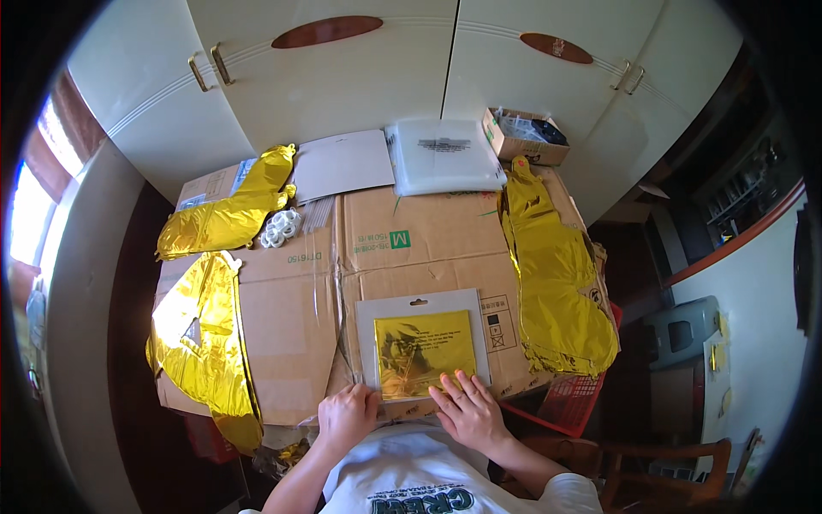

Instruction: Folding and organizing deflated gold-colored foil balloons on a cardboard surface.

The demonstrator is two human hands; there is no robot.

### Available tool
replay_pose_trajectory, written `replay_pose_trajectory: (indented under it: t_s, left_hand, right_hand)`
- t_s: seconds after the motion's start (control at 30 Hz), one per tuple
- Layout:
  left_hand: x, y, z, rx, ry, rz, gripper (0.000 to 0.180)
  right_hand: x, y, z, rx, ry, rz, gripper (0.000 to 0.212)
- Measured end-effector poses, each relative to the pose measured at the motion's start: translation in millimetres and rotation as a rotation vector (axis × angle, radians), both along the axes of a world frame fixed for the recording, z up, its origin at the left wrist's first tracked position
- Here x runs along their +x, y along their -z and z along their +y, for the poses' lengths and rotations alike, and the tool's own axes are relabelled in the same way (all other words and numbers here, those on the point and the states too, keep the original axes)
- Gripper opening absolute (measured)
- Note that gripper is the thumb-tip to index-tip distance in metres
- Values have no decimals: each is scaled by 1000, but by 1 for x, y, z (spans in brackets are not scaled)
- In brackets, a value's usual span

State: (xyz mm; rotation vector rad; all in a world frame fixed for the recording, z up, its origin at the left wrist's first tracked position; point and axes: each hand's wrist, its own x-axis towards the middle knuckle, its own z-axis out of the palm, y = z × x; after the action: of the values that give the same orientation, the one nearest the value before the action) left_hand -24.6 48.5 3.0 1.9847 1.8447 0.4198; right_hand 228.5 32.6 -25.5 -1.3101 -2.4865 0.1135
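Observation:
A white card (pixel 366 330) with a hang hole at its top lies in front of me on flattened cardboard (pixel 411 274). On it rests a folded gold foil balloon (pixel 425 351), flat and square, with dark printing. My right hand (pixel 471 413) lies over the square's lower right corner, fingers stretched out and spread. Beside the card's lower left corner is my left hand (pixel 349 418), fingers curled in. Whatever it may grip is hidden. Unfolded gold foil balloons lie at the right (pixel 555 274), the near left (pixel 205 343) and the far left (pixel 227 210).
At the back are grey-white cards (pixel 342 164), a stack of clear plastic bags (pixel 445 158) and an open carton (pixel 531 141) of small items. White ribbon rolls (pixel 280 228) sit left of centre. A red crate (pixel 569 403) and a wooden chair (pixel 668 471) stand at the right.

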Motion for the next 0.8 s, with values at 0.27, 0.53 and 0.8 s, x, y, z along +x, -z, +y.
replay_pose_trajectory:
  t_s: [0.27, 0.53, 0.8]
  left_hand:
    - [3, 1, 4, 30, 18, 100, 31]
    - [-13, 5, -1, 242, -154, 240, 28]
    - [25, -10, -38, 255, 405, 250, 53]
  right_hand:
    - [-1, -1, 0, 6, 18, -37, 52]
    - [-5, -1, -1, 35, 31, -68, 55]
    - [-13, -6, -2, 53, 52, -173, 61]
